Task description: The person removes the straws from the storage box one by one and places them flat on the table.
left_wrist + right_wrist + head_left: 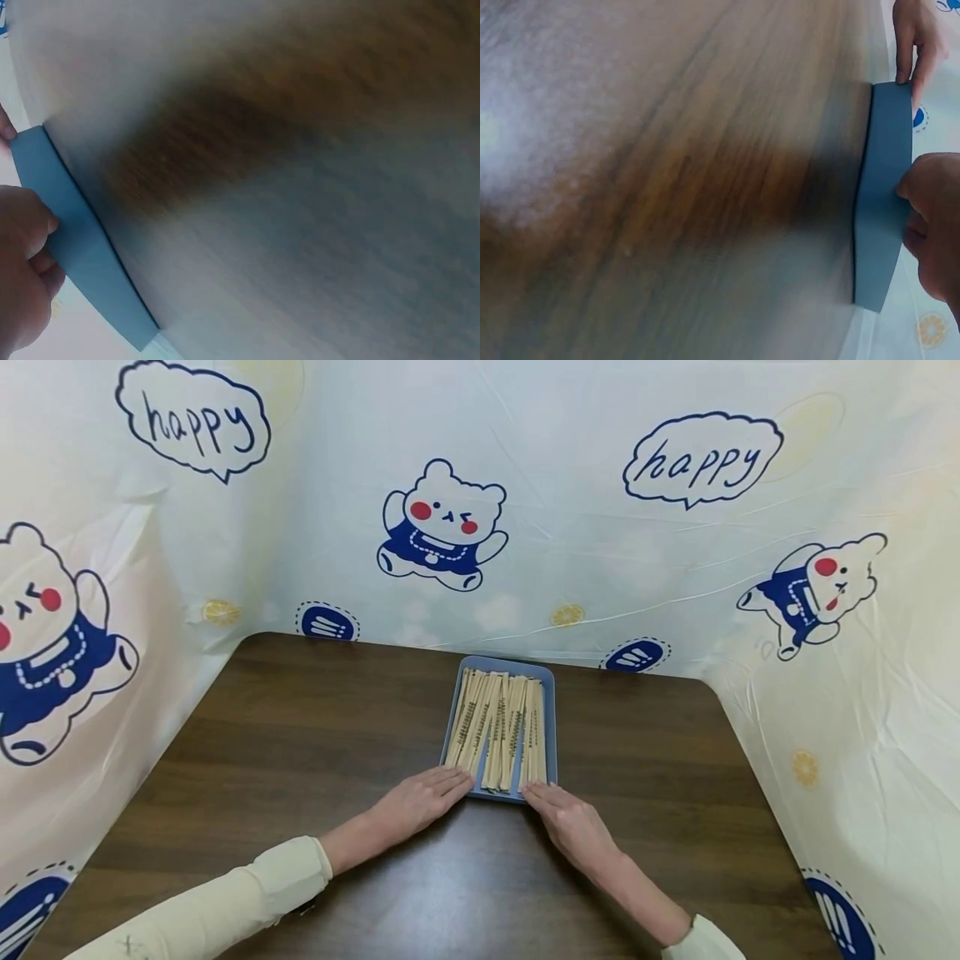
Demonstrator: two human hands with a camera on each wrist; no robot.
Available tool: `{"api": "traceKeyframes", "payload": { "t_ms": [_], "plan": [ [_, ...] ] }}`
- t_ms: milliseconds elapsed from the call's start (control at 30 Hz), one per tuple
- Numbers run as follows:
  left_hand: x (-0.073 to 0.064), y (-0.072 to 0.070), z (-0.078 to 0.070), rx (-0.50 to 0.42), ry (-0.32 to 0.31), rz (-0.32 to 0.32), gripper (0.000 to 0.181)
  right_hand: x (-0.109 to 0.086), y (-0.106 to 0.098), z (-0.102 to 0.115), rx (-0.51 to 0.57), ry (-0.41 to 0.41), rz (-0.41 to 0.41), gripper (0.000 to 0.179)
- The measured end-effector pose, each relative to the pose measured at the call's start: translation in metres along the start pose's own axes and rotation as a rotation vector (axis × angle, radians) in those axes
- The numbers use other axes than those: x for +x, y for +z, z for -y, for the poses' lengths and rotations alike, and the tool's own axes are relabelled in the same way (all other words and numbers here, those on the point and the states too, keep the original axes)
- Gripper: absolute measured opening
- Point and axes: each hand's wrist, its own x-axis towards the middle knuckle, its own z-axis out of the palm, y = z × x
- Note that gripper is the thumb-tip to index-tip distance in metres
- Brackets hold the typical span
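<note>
A blue rectangular tray (551,727) lies on the table toward its back edge, long side pointing away from me. Slim beige paper-wrapped sticks (501,727) with dark printing, apparently chopsticks, fill it lengthwise. At the tray's near left corner, my left hand (416,802) grips the rim, fingers over the edge. My right hand (577,831) holds the near right corner the same way. In the right wrist view, the right thumb touches the outer wall of the tray (885,195). The left wrist view shows my left hand (26,262) at that wall too; some fingertips are hidden.
The dark brown wooden table (322,718) extends around the tray on all sides. A pale printed cloth (555,527) with bear figures hangs along the back and both sides, close behind the tray's far end.
</note>
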Motion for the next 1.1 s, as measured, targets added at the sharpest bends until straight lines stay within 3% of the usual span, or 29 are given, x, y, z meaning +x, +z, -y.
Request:
{"api": "traceKeyframes", "payload": {
  "t_ms": [167, 300, 400, 500, 667, 833, 1100],
  "plan": [
    [-0.002, 0.001, 0.002, -0.002, 0.009, 0.004, 0.05, 0.008, -0.003, 0.0, 0.057, 0.081, 0.035, 0.032],
    [-0.002, 0.002, 0.002, -0.021, 0.013, -0.008, 0.05, 0.019, -0.01, 0.0, 0.231, 0.287, 0.05, 0.028],
    [-0.002, 0.002, 0.002, -0.04, 0.015, -0.018, 0.049, 0.033, -0.018, -0.003, 0.447, 0.497, 0.029, 0.027],
    [-0.002, 0.002, 0.002, -0.047, 0.013, -0.018, 0.048, 0.049, -0.022, -0.009, 0.75, 0.689, 0.018, 0.028],
    [-0.001, 0.0, 0.002, -0.053, 0.011, -0.015, 0.046, 0.07, -0.023, -0.019, 1.188, 0.916, 0.071, 0.038],
    [0.0, 0.0, 0.002, -0.052, 0.01, -0.014, 0.045, 0.087, -0.019, -0.028, 1.299, 0.993, 0.087, 0.044],
    [0.001, -0.002, 0.003, -0.054, 0.003, -0.011, 0.044, 0.109, -0.011, -0.045, 1.292, 1.048, 0.084, 0.044]
  ]
}}
